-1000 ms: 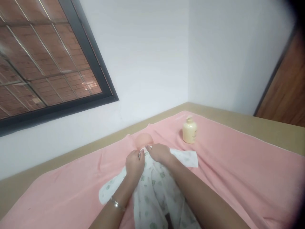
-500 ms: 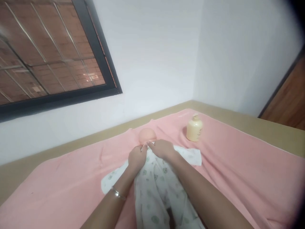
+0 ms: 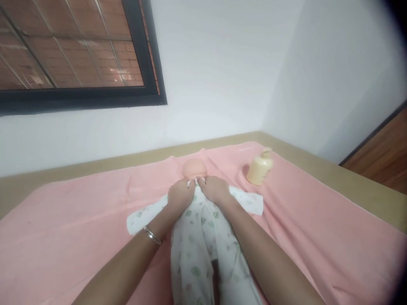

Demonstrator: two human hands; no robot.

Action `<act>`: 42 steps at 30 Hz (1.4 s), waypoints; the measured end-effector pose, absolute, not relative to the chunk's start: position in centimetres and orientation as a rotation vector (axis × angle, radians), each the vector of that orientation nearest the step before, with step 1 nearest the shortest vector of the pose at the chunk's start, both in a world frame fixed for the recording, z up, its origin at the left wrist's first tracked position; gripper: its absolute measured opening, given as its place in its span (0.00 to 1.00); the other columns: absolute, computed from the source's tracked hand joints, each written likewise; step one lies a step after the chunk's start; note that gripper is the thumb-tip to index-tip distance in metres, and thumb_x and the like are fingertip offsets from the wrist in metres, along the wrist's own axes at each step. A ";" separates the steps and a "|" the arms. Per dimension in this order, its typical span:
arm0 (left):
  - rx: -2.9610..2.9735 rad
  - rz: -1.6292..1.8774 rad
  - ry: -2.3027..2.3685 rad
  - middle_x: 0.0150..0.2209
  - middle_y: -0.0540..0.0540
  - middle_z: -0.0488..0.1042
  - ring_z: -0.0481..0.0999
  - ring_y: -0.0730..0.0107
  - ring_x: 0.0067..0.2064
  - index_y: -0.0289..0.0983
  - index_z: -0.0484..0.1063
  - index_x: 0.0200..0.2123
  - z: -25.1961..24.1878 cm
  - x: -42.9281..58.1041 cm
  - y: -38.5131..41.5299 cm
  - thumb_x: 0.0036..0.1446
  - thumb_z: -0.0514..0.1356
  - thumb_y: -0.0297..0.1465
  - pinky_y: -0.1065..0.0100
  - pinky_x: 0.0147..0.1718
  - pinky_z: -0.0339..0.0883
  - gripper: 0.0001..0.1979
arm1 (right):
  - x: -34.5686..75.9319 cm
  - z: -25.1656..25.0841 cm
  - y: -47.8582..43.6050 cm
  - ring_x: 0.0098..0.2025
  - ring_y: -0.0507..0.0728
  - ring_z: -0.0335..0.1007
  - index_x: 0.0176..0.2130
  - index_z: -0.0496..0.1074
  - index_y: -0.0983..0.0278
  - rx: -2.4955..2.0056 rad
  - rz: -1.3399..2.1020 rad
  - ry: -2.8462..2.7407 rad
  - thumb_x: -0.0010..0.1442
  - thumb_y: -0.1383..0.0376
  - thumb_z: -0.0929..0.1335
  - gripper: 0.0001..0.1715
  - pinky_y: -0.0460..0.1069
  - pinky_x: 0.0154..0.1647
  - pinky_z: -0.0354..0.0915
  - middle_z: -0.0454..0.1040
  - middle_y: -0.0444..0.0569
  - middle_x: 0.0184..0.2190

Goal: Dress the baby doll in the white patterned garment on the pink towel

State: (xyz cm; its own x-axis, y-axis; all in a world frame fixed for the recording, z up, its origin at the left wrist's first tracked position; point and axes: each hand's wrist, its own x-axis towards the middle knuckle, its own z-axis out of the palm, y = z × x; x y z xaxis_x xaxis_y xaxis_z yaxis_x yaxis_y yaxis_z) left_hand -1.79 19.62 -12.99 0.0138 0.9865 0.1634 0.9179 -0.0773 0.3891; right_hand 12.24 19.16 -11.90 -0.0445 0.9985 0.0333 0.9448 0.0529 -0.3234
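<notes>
A white baby outfit (image 3: pixel 193 237) with small green prints lies stretched over what looks like a baby doll, with both sleeves spread to the sides. Only the doll's smooth, round head (image 3: pixel 194 167) shows above the collar. At the neckline, my left hand (image 3: pixel 180 195) is closed on the left part of the collar, thumb pointing inward. Close beside it, my right hand (image 3: pixel 216 189) pinches the collar's right part. The two thumbs nearly meet just below the head. A silver bangle (image 3: pixel 153 235) circles my left wrist. The doll's body is hidden under the cloth.
A pink towel (image 3: pixel 79 220) with some creases covers most of the tan surface (image 3: pixel 321 161). A cream pump bottle (image 3: pixel 259 170) stands on the towel at the back right. White walls and a dark-framed, barred window (image 3: pixel 146 91) rise behind.
The camera view has tilted and shifted, so the window and bottle lean differently. Both hands stay at the collar, still gripping it.
</notes>
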 end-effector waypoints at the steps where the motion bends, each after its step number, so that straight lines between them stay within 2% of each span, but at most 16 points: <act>1: 2.109 0.587 2.004 0.38 0.38 0.76 0.73 0.58 0.39 0.34 0.73 0.37 -12.9 -1.7 19.6 0.60 0.40 0.45 0.66 0.35 0.60 0.27 | 12.2 -11.9 19.2 0.42 0.63 0.69 0.41 0.73 0.68 -1.978 0.300 -2.085 0.63 0.47 0.45 0.42 0.54 0.42 0.59 0.74 0.60 0.39; 19: 2.107 0.572 2.007 0.36 0.39 0.75 0.73 0.59 0.38 0.35 0.71 0.35 -13.3 -1.8 20.0 0.59 0.39 0.47 0.66 0.33 0.60 0.28 | 12.1 -11.6 19.4 0.44 0.65 0.69 0.45 0.70 0.68 -2.022 0.365 -2.086 0.63 0.46 0.45 0.41 0.58 0.44 0.58 0.74 0.60 0.41; 32: 2.085 0.572 1.997 0.38 0.39 0.75 0.72 0.58 0.40 0.36 0.71 0.37 -13.0 -1.8 20.0 0.58 0.40 0.48 0.66 0.34 0.59 0.27 | 12.3 -11.4 19.4 0.45 0.64 0.68 0.46 0.70 0.68 -2.011 0.416 -2.073 0.63 0.46 0.45 0.41 0.56 0.45 0.58 0.73 0.60 0.43; 42: 2.052 0.610 1.965 0.35 0.43 0.75 0.72 0.61 0.36 0.39 0.70 0.32 -12.5 -2.0 20.1 0.58 0.40 0.48 0.67 0.32 0.59 0.25 | 12.5 -11.3 19.6 0.44 0.64 0.68 0.45 0.72 0.67 -1.947 0.477 -2.014 0.62 0.45 0.46 0.41 0.55 0.44 0.57 0.74 0.59 0.41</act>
